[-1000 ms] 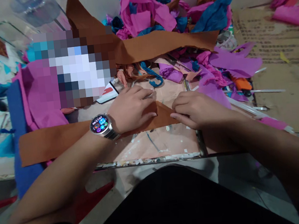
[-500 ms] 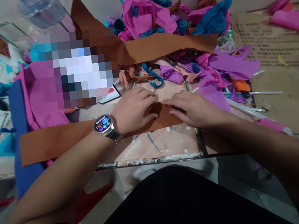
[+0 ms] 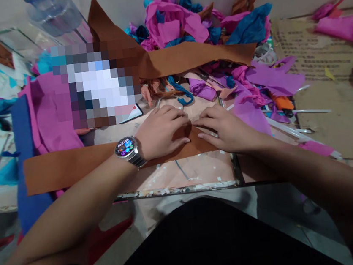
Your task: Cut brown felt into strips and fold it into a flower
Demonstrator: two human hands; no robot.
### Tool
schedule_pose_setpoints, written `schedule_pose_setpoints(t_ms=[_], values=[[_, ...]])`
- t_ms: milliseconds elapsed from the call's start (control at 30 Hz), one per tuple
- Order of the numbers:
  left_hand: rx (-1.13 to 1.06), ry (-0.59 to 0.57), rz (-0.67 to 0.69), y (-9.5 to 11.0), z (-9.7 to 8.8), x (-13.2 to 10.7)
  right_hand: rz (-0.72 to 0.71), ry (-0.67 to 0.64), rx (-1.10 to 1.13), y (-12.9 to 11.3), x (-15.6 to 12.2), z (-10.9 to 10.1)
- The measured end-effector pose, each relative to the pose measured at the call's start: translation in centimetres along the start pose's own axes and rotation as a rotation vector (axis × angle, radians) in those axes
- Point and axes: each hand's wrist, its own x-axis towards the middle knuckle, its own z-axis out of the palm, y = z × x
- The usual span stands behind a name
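Both hands lie flat on a long strip of brown paper (image 3: pixel 72 165) that runs across the counter (image 3: pixel 200 172) from 9 o'clock toward the centre. The left hand (image 3: pixel 160 132), with a watch (image 3: pixel 126 149) on its wrist, presses palm-down on the strip, fingers stretched out and close together, pointing toward 3 o'clock. The right hand (image 3: pixel 227 129) meets it from the 3 o'clock side, fingers likewise extended and pressed down on the strip's right end, the fingertips of the two hands nearly touching over the paper. Neither hand pinches anything; both simply hold the paper flat against the counter.

Just past the fingers, toward 12 o'clock, lies a metal ring (image 3: pixel 169 101) with a curl of blue paper (image 3: pixel 181 91) beside it. Farther toward 12 o'clock a second, wider brown sheet (image 3: pixel 193 56) stretches across a heap of pink and blue crumpled paper (image 3: pixel 176 22). Purple paper scraps (image 3: pixel 272 79) spread toward 2 o'clock, with an orange-handled tool (image 3: pixel 283 103) among them. At 10 o'clock a pink sheet (image 3: pixel 50 121) lies over a blue one (image 3: pixel 20 133), and a plastic bottle (image 3: pixel 54 14) stands at 11 o'clock. Cardboard (image 3: pixel 329 102) covers the surface at 3 o'clock.
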Motion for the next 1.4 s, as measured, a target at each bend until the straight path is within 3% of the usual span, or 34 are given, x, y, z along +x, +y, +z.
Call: schedule_pose_setpoints(t_ms=[400, 900, 1267, 1400], values=[[-0.018, -0.004, 0.0, -0.01, 0.54, 0.12, 0.081, 0.032, 0.055, -0.36, 0.26, -0.09], [-0.083, 0.057, 0.032, 0.59, 0.59, 0.36, 0.044, 0.035, 0.03, -0.14, 0.28, 0.32], [0.032, 0.135, 0.178, 0.51, 0.31, 0.23, -0.001, 0.022, 0.018, -0.26, 0.32, 0.1], [0.059, 0.224, 0.259, 0.37, -0.05, 0.23, -0.03, 0.043, 0.077, -0.52, 0.33, -0.17]])
